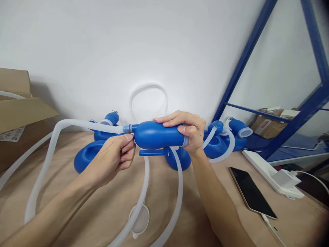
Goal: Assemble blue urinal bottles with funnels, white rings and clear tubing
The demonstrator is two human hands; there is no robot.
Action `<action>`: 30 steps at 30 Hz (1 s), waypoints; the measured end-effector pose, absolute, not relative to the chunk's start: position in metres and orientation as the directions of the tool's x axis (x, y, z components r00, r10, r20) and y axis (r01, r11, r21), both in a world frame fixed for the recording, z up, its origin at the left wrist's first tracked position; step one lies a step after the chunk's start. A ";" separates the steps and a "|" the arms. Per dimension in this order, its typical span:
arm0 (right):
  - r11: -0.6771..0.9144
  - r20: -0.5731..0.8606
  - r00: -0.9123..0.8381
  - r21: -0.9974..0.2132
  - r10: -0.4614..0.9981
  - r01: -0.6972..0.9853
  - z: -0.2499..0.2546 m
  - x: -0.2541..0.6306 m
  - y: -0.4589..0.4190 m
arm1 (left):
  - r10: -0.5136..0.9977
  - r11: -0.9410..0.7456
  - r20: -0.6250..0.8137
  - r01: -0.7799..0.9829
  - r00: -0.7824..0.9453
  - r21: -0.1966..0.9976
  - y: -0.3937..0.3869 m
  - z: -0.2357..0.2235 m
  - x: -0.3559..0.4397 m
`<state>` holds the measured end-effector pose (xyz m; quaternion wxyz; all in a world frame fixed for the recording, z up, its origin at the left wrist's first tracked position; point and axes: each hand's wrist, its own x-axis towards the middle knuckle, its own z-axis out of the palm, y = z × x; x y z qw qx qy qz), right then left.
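Observation:
A blue plastic bottle-shaped piece lies sideways in the air, its narrow neck pointing left into a translucent white hose. My right hand is wrapped over its wide right end, which has a pale rim. At the neck, my left hand pinches beneath a thin hose clamp; the fingertips seem to hold the clamp's end, though they partly hide it. Below the bottle-shaped piece, a flat blue bar and a rounded blue container are partly visible.
More blue containers stand along the wall, one with a looped handle. A white round cap lies among the hoses. Rightward are a phone, a power strip and a blue metal frame. A cardboard box is leftmost.

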<state>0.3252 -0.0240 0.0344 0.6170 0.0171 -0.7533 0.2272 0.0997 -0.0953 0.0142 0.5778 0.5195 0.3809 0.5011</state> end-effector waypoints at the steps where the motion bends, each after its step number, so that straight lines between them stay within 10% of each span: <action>1: 0.895 0.936 -0.233 -0.328 0.265 -0.303 0.034 0.324 -0.024 | 0.978 -0.035 0.074 -0.193 0.195 0.981 -0.095 0.014 0.101; 8: 0.886 0.916 -0.206 -0.390 0.345 -0.250 0.033 0.321 -0.024 | 0.967 -0.112 0.139 -0.131 0.213 0.985 -0.093 0.015 0.099; 14: 0.904 0.922 -0.220 -0.364 0.317 -0.222 0.033 0.320 -0.028 | 0.930 -0.339 0.281 0.257 0.237 0.905 -0.096 0.024 0.089; 20: 0.891 0.903 -0.153 -0.423 0.401 -0.164 0.036 0.316 -0.031 | 0.773 -0.489 0.601 0.796 0.205 0.357 -0.104 0.037 0.068; 25: 0.826 0.862 -0.091 -0.504 0.498 -0.253 0.040 0.320 -0.025 | 0.517 -0.404 0.797 0.910 0.311 -0.092 -0.099 0.036 0.051; 30: 0.794 0.832 -0.214 -0.554 0.512 -0.250 0.038 0.314 -0.028 | 0.436 -0.408 0.833 0.900 0.341 -0.155 -0.096 0.035 0.046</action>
